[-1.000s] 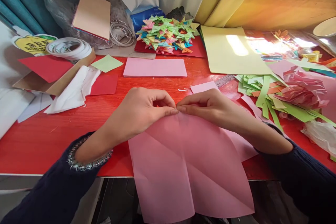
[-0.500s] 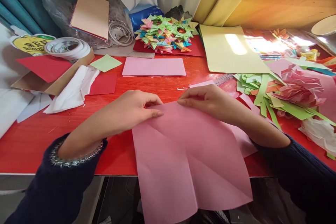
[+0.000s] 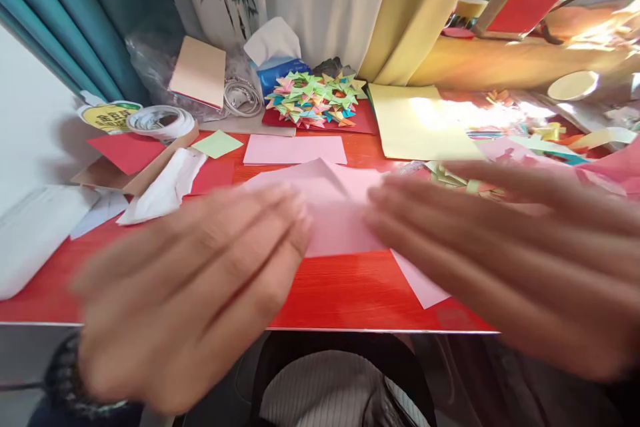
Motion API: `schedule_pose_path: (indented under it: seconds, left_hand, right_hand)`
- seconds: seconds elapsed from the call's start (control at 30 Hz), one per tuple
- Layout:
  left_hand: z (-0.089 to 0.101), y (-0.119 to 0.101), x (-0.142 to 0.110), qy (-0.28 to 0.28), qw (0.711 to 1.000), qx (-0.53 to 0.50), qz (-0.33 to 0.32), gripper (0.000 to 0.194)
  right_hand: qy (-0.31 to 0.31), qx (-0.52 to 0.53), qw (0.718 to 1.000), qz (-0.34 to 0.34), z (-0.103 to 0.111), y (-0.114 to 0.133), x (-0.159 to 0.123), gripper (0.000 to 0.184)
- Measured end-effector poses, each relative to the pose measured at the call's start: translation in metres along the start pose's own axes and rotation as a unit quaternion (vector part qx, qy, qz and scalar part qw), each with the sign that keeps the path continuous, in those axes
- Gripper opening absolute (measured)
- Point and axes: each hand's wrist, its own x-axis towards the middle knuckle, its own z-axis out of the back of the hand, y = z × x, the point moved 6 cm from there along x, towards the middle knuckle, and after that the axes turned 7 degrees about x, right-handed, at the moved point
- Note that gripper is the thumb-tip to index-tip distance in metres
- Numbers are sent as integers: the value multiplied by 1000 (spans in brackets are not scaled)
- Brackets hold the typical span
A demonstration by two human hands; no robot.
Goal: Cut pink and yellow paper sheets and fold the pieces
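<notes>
A creased sheet of pink paper (image 3: 333, 227) lies on the red table, its far edge raised in a small peak. Over its left part is my left hand (image 3: 200, 287), blurred and close to the camera, with fingers stretched out side by side. My right hand (image 3: 505, 260) is held over the paper's right part in the same way, fingers long and straight. Neither hand shows anything in it; whether the fingertips touch the paper I cannot tell. Another pink piece (image 3: 420, 280) sticks out from under the right fingers.
Behind the sheet lies a pink paper stack (image 3: 295, 150). Farther back are a folded-paper star cluster (image 3: 315, 100), pale yellow sheets (image 3: 417, 123) and a tissue pack (image 3: 280, 70). Tape rolls (image 3: 160, 121) rest in a cardboard tray (image 3: 165, 163) at left. Partly hidden green scraps (image 3: 455, 180) lie at right.
My hands have let go of the pink sheet's edge and come up toward the camera, fingers straightened. The sheet, which hung over the table's front edge, now lies on the table. The view has shifted.
</notes>
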Motion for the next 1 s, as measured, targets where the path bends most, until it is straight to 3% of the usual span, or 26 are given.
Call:
schedule_pose_path:
  seconds: [0.03,0.07,0.13,0.17,0.23,0.33,0.43,0.5,0.63,0.73,1.0]
  left_hand:
    - [-5,-16,-9,-14,992,87,-93,38]
    - [-14,-25,-18,-11,980,150,-128,35]
    - [-39,-38,-39,17,967,183,-177,31]
    - [-49,-41,-48,27,969,177,-172,30]
    - [-64,-41,-58,48,982,139,-117,25]
    - [-70,-35,-55,58,995,83,-3,24]
    - [-74,-26,-42,48,987,111,105,26]
    - [-85,-20,-37,65,977,136,148,34]
    - [-114,-13,-39,142,968,125,163,48]
    - [-121,-10,-44,177,963,119,164,51]
    - [-118,-10,-43,172,964,119,165,50]
  right_hand:
    - [17,-76,995,66,-14,6,-5,39]
    - [35,-131,985,111,-31,8,-11,41]
    - [55,-182,974,122,-64,3,-25,41]
    - [58,-191,974,109,-78,-1,-32,40]
    - [50,-199,977,62,-96,-7,-44,32]
    - [-17,-160,987,-23,-98,-9,-48,28]
    - [-96,-133,980,-115,-94,-12,-37,33]
    - [-105,-148,969,-166,-103,-18,-27,41]
    - [-23,-188,960,-208,-133,-32,-16,50]
    - [37,-202,952,-227,-144,-40,-17,52]
    - [47,-212,948,-234,-142,-41,-19,52]
